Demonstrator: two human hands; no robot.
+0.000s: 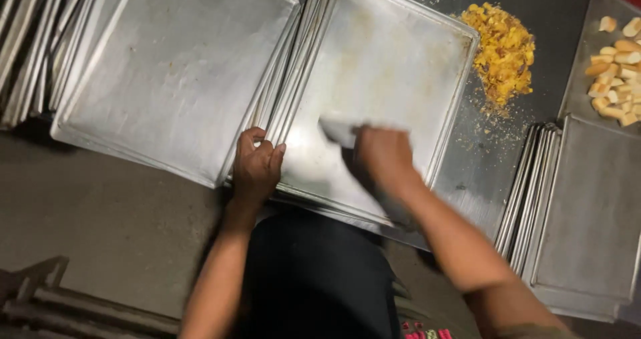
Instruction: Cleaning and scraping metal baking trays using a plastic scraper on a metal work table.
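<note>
Several stacks of metal baking trays spread over a dark steel desk (481, 172), dusted with crumbs. Dim light, grey floor (113, 219) below the near edge, some metal framework (40, 299) low at the left corner.

Middle tray (380, 65) as landmark: topmost of a leaning stack, bare, dull and streaked. Left hand (257, 168) at its near left corner, fingers curled over the stacked edges, gripping them. Right hand (384, 155) on the tray's near part, closed on a flat scraper (337, 132), blurred in motion; blade pale, pressed to the tray face. Exact grip hard to tell through the blur.

Left of the middle tray, a second large tray (167, 72) lying flat on more trays, further stacked edges (33, 52) beyond. Right of it and farther off, a heap of yellow-orange crumbs (504, 48) straight on the desk, with finer scatter trailing nearer. Farther right, another tray stack (587, 212), edges fanned toward the middle tray, and above that a tray with pale bread pieces (617, 72). Dark clothing (320, 279) between the forearms, hiding the desk's near edge.
</note>
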